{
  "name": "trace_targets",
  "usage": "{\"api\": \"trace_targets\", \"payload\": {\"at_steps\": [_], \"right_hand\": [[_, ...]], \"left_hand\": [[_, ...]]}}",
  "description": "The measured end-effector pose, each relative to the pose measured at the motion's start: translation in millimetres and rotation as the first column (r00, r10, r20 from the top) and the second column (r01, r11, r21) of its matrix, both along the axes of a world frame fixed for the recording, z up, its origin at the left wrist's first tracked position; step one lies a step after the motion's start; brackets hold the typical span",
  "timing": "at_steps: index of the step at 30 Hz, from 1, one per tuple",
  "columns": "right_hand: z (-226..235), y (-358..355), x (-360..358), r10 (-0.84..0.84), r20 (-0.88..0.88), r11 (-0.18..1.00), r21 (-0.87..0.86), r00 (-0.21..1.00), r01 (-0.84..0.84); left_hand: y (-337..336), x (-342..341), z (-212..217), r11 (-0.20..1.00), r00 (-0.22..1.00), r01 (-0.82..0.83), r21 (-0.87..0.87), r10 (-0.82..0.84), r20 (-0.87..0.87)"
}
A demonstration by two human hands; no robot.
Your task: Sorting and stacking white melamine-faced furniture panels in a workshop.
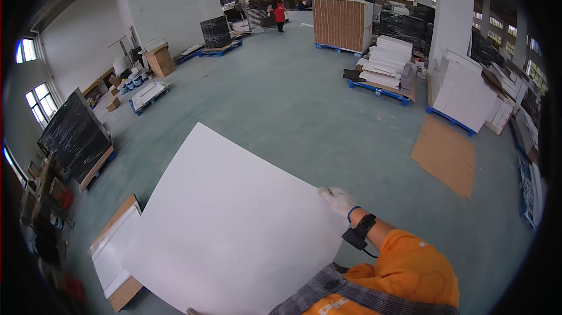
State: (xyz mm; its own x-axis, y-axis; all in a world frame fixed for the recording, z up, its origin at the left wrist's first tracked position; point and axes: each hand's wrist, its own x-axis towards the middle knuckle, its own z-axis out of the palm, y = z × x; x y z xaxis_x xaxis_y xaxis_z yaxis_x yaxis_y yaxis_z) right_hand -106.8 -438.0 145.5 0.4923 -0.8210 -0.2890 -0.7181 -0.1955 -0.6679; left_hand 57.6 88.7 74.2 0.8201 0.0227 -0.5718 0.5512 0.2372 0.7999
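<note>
A large, smooth white panel [234, 221] fills the lower middle of the view, held in front of my body at a slant. My right hand [338, 200], in a white glove with a blue cuff, is closed on its right edge. At the bottom border only a fingertip of my left hand [191, 311] shows over the panel's near edge; the rest of that hand is out of view. Beyond the panel's left side, partly covered by it, lies a low stack with white sheets [114, 250] and brown board.
A black-wrapped pallet load [76, 139] stands at the left. To the right are a stack of white panels [386, 60] on a blue pallet, a white stack [462, 93] and a brown cardboard sheet [445, 154] on the green floor [281, 104]. Far off stands a person in a red apron [279, 12].
</note>
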Motion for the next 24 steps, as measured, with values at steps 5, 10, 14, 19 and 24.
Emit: {"api": "trace_targets", "payload": {"at_steps": [5, 10, 14, 19, 24], "right_hand": [[-7.8, -29.4, 71.9, 0.036, 0.028, 0.999, 0.038, 0.999, -0.037], [-9.5, -67.7, 166.3, 0.037, 0.071, 0.999, -0.015, 0.997, -0.036], [12.4, -94.2, 237.2, 0.125, 0.061, 0.992, 0.01, 0.99, -0.126], [-1.0, -114.2, 301.5, 0.178, 0.053, 0.984, -0.016, 0.983, -0.178], [-10.8, -114.5, 382.3, 0.186, 0.069, 0.983, -0.021, 0.98, -0.185]], "left_hand": [[-10.6, 82.5, -21.8, 0.995, 0.996, 0.068, -0.072, -0.072, -0.046], [-32.4, 167.2, -39.0, 0.985, 0.996, 0.09, -0.144, -0.087, 0.03], [-77.3, 217.9, -19.4, 0.996, 0.999, 0.047, -0.079, -0.045, 0.026], [-111.9, 275.6, 0.6, 0.999, 1.0, 0.021, -0.039, -0.021, 0.018], [-114.1, 345.0, 2.6, 1.0, 1.0, -0.003, -0.025, 0.003, 0.012]]}}
